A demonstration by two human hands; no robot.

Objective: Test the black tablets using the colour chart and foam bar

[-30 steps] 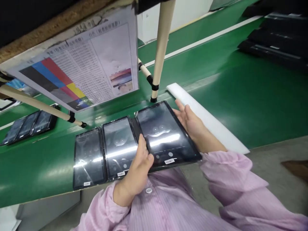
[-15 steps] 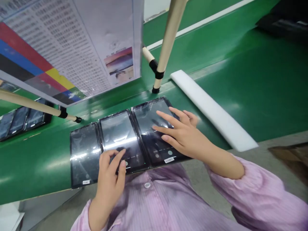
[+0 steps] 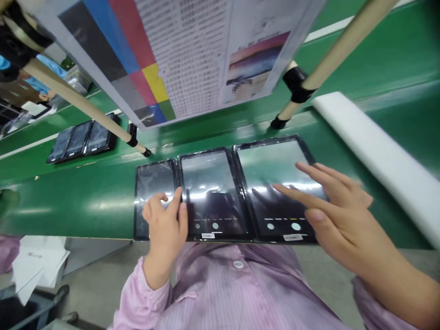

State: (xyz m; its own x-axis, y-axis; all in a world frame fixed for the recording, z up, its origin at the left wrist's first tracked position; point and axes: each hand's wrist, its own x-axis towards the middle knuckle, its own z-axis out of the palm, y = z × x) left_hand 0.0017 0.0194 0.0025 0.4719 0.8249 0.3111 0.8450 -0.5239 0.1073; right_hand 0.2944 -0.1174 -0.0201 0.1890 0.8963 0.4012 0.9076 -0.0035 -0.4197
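Observation:
Three dark tablets lie side by side along the near edge of the green table. Over the right part of the left tablet (image 3: 156,178) is my left hand (image 3: 165,229), index finger stretched toward its border with the middle tablet (image 3: 213,183), other fingers partly curled. It holds nothing. My right hand (image 3: 340,215) hovers at the right side of the right tablet (image 3: 271,160), fingers spread, with nothing held. Whether either fingertip touches glass I cannot tell. Pale round buttons glow near the bottom of the middle and right screens.
A printed chart (image 3: 192,59) with colour blocks hangs from a frame of cream pipes (image 3: 337,46) behind the tablets. On the right lies a long white foam strip (image 3: 378,151). More tablets (image 3: 82,137) sit at the back left, and white papers (image 3: 39,266) lie lower left.
The view has swung left, so things sit further right. My left hand has moved from the middle tablet to the left one. My right hand has drawn toward the right tablet's right edge.

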